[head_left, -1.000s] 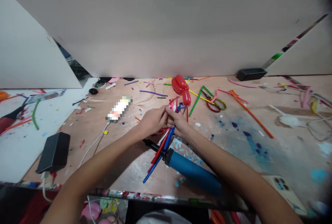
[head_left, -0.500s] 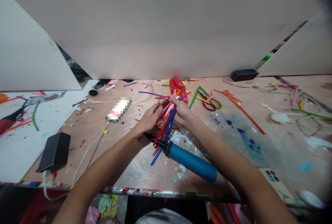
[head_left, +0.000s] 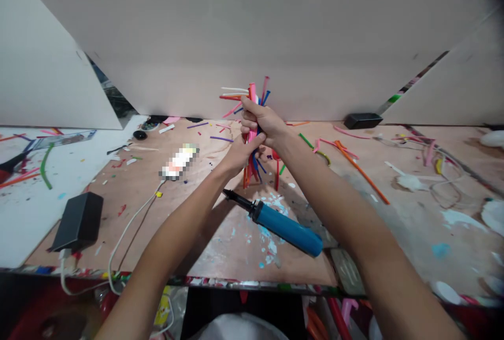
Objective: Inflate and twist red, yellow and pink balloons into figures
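Note:
Both my hands are wrapped round a bundle of uninflated modelling balloons [head_left: 252, 89] in pink, orange, red, white and blue, held upright above the table. My right hand [head_left: 264, 120] grips the upper part, with balloon ends fanning out over it. Just below, my left hand [head_left: 241, 155] closes round the lower part, and the two hands touch. Loose ends hang out beneath. Nearer to me lies a blue hand pump [head_left: 289, 228] with a black nozzle. Part of a red balloon [head_left: 276, 169] shows beside my right wrist; the rest of it is hidden.
To the left lie a lit phone [head_left: 181, 161] on a white cable and a black box [head_left: 81, 222]. Scissors [head_left: 323, 158], mostly hidden, and an orange balloon [head_left: 362, 172] lie right. A white panel [head_left: 244, 24] stands behind, with a black block [head_left: 363, 120] at its foot.
Both hands have raised the balloon bundle and turned it more upright. My right hand has moved above my left, and the bundle no longer lies over the pump.

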### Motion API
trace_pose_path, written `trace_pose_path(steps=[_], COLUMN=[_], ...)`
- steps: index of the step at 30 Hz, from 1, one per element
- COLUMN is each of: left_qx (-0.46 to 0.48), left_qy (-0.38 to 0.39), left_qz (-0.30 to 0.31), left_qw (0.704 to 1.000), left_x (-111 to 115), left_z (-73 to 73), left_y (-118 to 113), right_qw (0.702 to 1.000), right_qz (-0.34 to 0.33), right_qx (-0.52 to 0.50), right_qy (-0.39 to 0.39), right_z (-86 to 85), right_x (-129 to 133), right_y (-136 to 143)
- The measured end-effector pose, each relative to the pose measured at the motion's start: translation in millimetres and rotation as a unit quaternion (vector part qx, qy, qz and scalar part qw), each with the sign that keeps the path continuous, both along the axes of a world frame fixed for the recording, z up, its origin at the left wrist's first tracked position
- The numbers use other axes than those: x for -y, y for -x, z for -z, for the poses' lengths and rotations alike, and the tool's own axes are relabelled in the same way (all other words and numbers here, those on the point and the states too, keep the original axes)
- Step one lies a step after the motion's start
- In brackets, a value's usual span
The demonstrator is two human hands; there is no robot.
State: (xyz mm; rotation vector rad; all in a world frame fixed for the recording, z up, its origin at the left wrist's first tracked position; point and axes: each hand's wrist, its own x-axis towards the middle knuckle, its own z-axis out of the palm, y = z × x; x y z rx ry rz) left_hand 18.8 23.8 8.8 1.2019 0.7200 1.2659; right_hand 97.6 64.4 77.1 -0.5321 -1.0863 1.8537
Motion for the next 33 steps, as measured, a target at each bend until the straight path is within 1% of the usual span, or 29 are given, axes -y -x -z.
trace_pose_path(steps=[3, 5, 7, 9, 12, 15, 17, 19, 21, 24, 26, 27, 28, 29, 30, 31, 33], left_qx=[-0.073, -0.143, -0.233, -0.304, -0.359, -0.346, -0.300, -0.258, -0.229, -0.202, -0.232, -0.274, -0.333, -0.408, -0.490, -0.568, -0.689], left_qy=[0.082, 0.122, 0.120, 0.094, 0.073, 0.098, 0.140, 0.157, 0.135, 0.081, 0.053, 0.038, 0.021, 0.002, -0.020, -0.048, -0.115], left_qz=[0.047, 0.083, 0.102, 0.113, 0.123, 0.125, 0.132, 0.127, 0.102, 0.049, 0.026, 0.014, 0.000, -0.019, -0.041, -0.069, -0.123], left_qw=[0.993, 0.979, 0.960, 0.941, 0.922, 0.925, 0.934, 0.945, 0.959, 0.975, 0.971, 0.961, 0.943, 0.913, 0.870, 0.819, 0.705], left_x=[3, 4, 4, 3, 1, -2, -3, -3, -3, -5, -8, -10, -14, -18, -23, -28, -40], left_z=[0.3, -0.1, -0.8, -1.8, -5.1, -12.2, -17.7, -21.4, -22.4, -22.5, -27.4, -32.8, -40.4, -50.1, -61.5, -73.7, -95.9], left_y=[14, 28, 45, 63, 89, 111, 120, 125, 126, 127, 133, 137, 144, 151, 161, 171, 197], right_qw=[0.996, 0.989, 0.979, 0.968, 0.954, 0.952, 0.955, 0.956, 0.956, 0.956, 0.955, 0.955, 0.958, 0.962, 0.968, 0.973, 0.981], right_qz=[-0.004, -0.004, 0.017, 0.051, 0.087, 0.108, 0.122, 0.146, 0.171, 0.185, 0.184, 0.177, 0.164, 0.146, 0.121, 0.095, 0.055], right_qx=[-0.044, -0.076, -0.119, -0.162, -0.199, -0.199, -0.191, -0.180, -0.163, -0.148, -0.145, -0.144, -0.144, -0.143, -0.142, -0.140, -0.123], right_qy=[0.074, 0.127, 0.162, 0.184, 0.205, 0.205, 0.190, 0.178, 0.173, 0.173, 0.185, 0.189, 0.188, 0.181, 0.170, 0.157, 0.141], right_z=[18.5, 30.6, 39.5, 45.4, 51.4, 55.2, 54.8, 52.2, 49.0, 47.1, 47.1, 46.7, 45.7, 44.0, 41.7, 39.0, 34.2], right_x=[-5, -10, -14, -18, -23, -25, -25, -24, -23, -21, -22, -23, -26, -29, -33, -38, -50], right_y=[-1, -3, -4, -4, 0, 12, 21, 28, 32, 31, 29, 29, 29, 31, 34, 38, 50])
